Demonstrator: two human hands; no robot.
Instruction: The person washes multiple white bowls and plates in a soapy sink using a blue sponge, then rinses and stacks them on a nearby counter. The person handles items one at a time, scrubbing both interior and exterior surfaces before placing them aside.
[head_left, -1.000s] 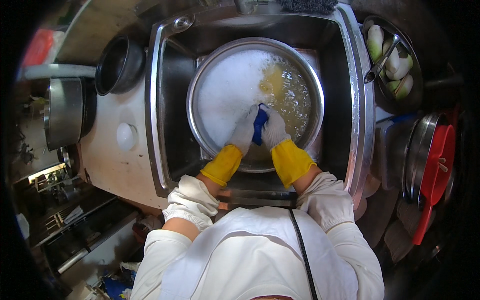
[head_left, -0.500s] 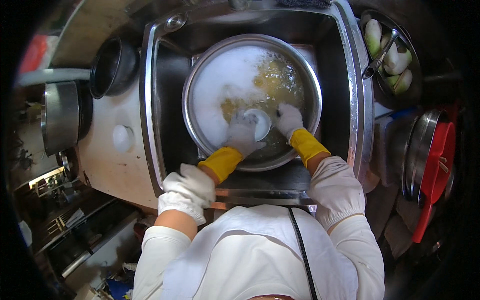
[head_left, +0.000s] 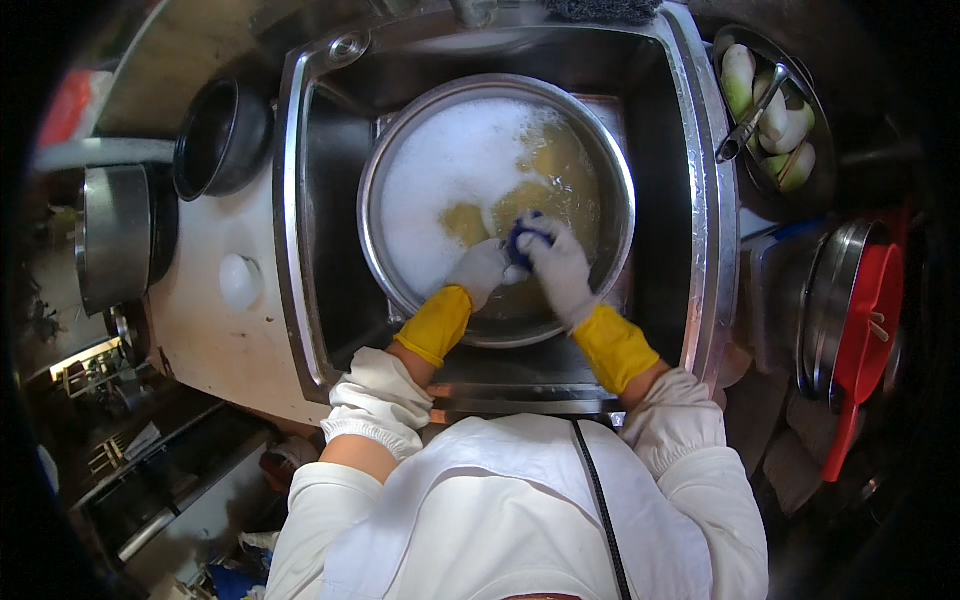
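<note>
Both my hands wear whitish gloves with yellow cuffs and work over a wide metal basin of foamy, yellowish water. My left hand is closed on the edge of a small white bowl, now tilted and mostly hidden behind the fingers and the scrubber. In my right hand is a dark blue scrubber, pressed against the bowl. White suds cover the left and far part of the water. What lies under the surface cannot be made out.
The basin stands in a steel sink. On the left counter are a white rounded dish, a black bowl and a metal pot. To the right sit a pan of pale green-white vegetables and a red strainer against metal bowls.
The white bowl has gone from face-up to tilted in my left hand. My right hand has moved left to it, and the blue scrubber now shows clearly.
</note>
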